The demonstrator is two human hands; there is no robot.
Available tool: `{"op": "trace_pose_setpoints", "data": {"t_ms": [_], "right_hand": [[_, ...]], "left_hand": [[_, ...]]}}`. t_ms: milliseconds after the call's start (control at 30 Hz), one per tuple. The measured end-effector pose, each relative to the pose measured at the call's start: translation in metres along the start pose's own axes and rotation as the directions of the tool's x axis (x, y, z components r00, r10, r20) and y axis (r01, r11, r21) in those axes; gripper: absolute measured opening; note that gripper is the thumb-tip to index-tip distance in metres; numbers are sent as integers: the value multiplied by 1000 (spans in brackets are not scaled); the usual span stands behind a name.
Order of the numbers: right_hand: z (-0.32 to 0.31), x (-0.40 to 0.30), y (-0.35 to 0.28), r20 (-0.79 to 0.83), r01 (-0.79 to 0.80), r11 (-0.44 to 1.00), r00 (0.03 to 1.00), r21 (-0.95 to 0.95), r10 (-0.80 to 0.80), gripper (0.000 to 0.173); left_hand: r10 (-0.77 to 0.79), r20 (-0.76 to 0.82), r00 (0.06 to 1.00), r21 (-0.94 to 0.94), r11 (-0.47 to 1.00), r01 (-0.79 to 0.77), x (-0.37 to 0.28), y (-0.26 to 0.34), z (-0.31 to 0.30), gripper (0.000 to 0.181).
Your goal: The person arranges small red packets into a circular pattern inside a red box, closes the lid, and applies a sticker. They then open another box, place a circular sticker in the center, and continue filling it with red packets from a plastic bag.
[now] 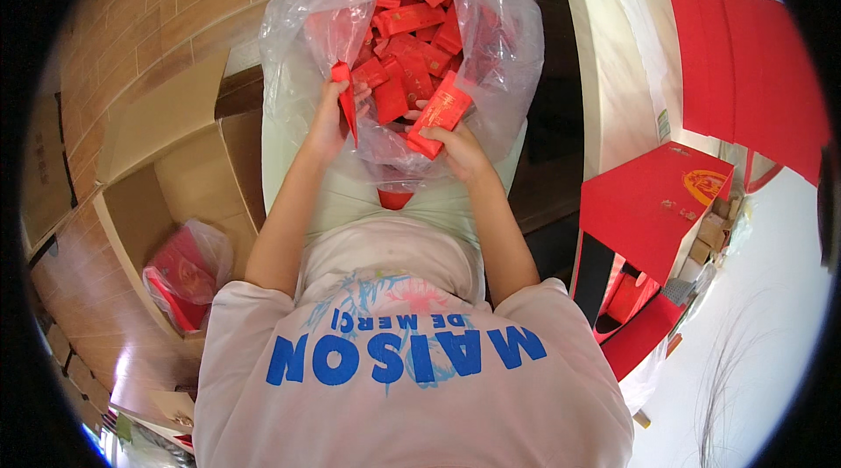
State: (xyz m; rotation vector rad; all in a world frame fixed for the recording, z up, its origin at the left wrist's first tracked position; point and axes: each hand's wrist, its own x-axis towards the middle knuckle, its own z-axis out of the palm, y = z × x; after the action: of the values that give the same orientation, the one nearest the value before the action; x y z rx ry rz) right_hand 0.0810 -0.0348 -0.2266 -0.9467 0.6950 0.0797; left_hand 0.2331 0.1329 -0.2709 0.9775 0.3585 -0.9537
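A large clear plastic bag (295, 28) rests on my lap with its mouth spread wide. Inside lies a loose heap of small red packets (410, 74), several with gold print. My left hand (332, 115) pinches one red packet (345, 100) at the bag's near left side, turned almost edge-on to me. Across from it, my right hand (458, 147) grips another red packet (440, 115), its gold-printed face up and tilted. Some fingers of the right hand are hidden behind that packet. Both hands are over the near part of the bag's opening, apart from each other.
On the tiled floor (184, 2) to my left stands an open cardboard box (190, 166) holding a plastic-wrapped red bundle (190, 264). A pale countertop (611, 74) runs along my right, carrying large red sheets (755, 67) and a red gift box (650, 199).
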Motion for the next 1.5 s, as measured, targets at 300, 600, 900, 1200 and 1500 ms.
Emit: {"op": "trace_pose_setpoints", "data": {"t_ms": [300, 600, 900, 1200, 1500], "right_hand": [[24, 9, -15, -141, 13, 999, 990, 46, -7, 38], [67, 10, -23, 28, 595, 787, 800, -163, -600, 18], [68, 1, 21, 389, 554, 269, 786, -788, -480, 50], [33, 32, -39, -246, -251, 231, 968, -940, 50, 54], [-16, 46, 42, -38, 103, 241, 856, -965, -516, 25]], "left_hand": [[-134, 147, 980, -71, 987, 146, -16, 0, -5, 46], [-232, 321, 918, -256, 912, 320, -26, -1, -14, 59], [-159, 207, 965, -196, 960, 201, -32, -2, -4, 50], [51, 14, 999, 207, 977, -53, -19, -16, 5, 66], [-6, 58, 998, 114, 993, 0, -26, -8, 8, 61]]}}
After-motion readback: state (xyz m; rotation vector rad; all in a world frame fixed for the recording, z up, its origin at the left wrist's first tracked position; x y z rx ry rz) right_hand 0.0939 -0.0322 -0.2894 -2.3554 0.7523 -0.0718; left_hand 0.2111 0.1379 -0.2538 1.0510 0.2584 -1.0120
